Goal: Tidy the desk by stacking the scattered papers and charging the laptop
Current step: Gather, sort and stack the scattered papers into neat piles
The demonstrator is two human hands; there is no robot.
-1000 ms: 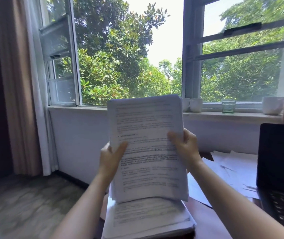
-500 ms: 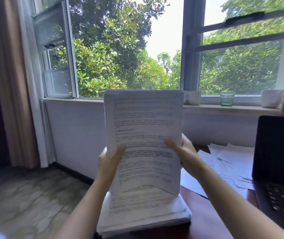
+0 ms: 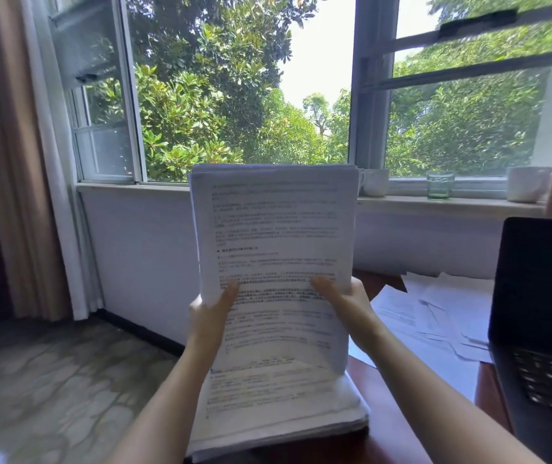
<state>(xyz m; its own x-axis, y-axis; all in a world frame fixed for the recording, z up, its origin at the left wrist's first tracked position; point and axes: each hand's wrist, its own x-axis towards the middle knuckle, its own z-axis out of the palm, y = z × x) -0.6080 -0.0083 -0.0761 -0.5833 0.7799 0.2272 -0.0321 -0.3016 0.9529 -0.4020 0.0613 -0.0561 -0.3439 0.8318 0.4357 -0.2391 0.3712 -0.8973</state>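
I hold a thick sheaf of printed papers (image 3: 274, 236) upright in front of me. My left hand (image 3: 209, 316) grips its left edge with the thumb on the front page. My right hand (image 3: 348, 301) grips the right edge the same way. The sheaf's lower edge stands on a flat stack of papers (image 3: 278, 410) lying on the dark red desk (image 3: 388, 416). More loose sheets (image 3: 435, 316) lie scattered on the desk to the right. An open black laptop (image 3: 539, 313) stands at the far right; no charger or cable shows.
On the windowsill stand a white mug (image 3: 375, 182), a small glass (image 3: 440, 185) and another white mug (image 3: 527, 184). A curtain (image 3: 23, 155) hangs at the left. The stone-patterned floor (image 3: 50, 380) lies left of the desk's edge.
The sheaf has come down onto the flat stack and its bottom now rests there. Both hands have slid lower on its edges. The view has tilted downward a little.
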